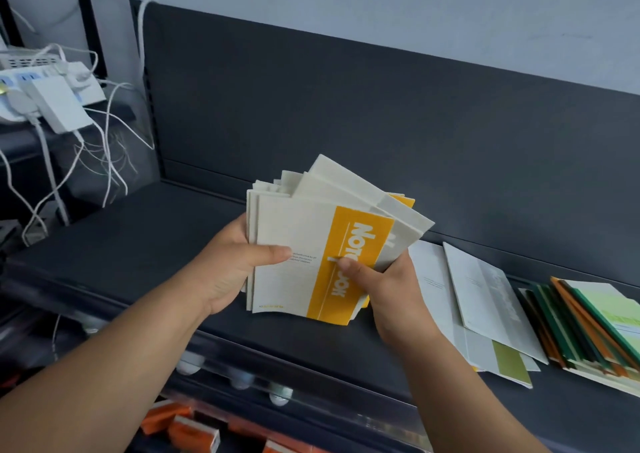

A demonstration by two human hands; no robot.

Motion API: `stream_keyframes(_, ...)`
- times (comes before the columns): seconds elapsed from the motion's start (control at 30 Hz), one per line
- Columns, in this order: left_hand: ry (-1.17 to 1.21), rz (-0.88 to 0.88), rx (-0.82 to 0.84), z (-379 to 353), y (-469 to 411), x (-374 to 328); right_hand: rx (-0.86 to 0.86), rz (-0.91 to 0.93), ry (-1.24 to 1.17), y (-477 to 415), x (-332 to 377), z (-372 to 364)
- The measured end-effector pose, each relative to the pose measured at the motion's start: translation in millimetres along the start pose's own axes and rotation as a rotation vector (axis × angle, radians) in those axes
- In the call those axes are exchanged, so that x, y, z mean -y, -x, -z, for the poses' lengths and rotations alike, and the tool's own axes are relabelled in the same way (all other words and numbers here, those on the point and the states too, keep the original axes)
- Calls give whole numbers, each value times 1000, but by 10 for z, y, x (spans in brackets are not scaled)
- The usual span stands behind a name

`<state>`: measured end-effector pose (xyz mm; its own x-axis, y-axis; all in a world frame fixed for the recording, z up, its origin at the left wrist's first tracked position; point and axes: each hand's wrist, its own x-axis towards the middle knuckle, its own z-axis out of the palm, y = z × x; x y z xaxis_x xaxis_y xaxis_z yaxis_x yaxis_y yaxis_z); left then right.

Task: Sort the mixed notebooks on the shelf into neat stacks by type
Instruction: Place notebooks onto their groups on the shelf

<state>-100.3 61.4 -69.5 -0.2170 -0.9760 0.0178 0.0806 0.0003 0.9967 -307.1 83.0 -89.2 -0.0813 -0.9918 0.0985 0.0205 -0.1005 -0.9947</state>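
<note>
We are holding a fanned bundle of notebooks (301,245) at the middle of the shelf (173,238). Our left hand (228,272) is curling its fingers round one edge, and our right hand (391,286) is pinching the yellow-banded matte cover. We are probably gathering one type, and next the edges need tapping flush. Toward the shelf's right end, thin pale notebooks (485,300) are sprawling beside green- and orange-spined ones (588,324).

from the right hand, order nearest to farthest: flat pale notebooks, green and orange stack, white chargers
1. Flat pale notebooks, just right of the right hand.
2. Green and orange stack, far right.
3. White chargers, far left, behind.
</note>
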Motion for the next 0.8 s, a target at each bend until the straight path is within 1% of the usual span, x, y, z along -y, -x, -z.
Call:
stream_keyframes(0.07,-25,-25,-15,-1,-16,-23,-19,22,12,0,4,6)
stream_keyframes(0.27,-103,-165,-158,-49,-23,-57,-159,95,78,-6,90,-51)
stream_keyframes(0.33,-98,-195,-167,-83,-21,-64,-142,123,118,16,123,-96)
stream_keyframes(0.43,-90,-204,-167,-167,-20,-65,-63,134,186,37,148,-192)
stream_keyframes(0.57,-115,-209,-202,-214,-10,-70,-95,121,182,10,229,-233)
stream_keyframes(0.63,-115,-229,-211,-211,0,-110,-113,145,180,17,271,-224)
stream_keyframes(0.8,-81,-257,-151,-166,13,-208,-85,232,171,66,313,-182)
